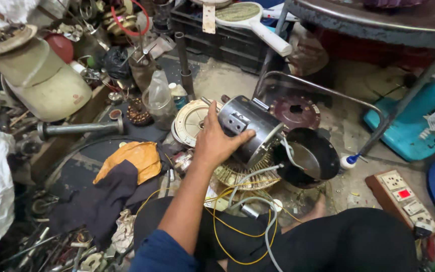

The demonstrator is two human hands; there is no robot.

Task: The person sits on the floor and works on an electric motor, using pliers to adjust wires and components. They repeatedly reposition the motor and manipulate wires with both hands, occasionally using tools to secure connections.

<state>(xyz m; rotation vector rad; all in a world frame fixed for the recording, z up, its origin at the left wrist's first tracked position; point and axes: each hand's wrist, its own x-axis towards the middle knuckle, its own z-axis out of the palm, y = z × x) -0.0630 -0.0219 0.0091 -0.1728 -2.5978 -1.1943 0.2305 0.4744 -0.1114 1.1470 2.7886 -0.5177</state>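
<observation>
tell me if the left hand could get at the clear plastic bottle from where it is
Probably yes: the left hand rests on the motor, and the bottle stands close beside it with nothing tall between.

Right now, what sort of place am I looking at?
Probably a cluttered appliance repair workshop: a left hand grips a metal motor housing on the floor, beside loose wires and scattered scrap parts.

Repair workshop: floor strewn with motor parts [298, 112], wires [237, 221], tools [56, 247].

Silver motor housing [247, 128], orange cloth [132, 158], yellow wires [237, 229]
</observation>
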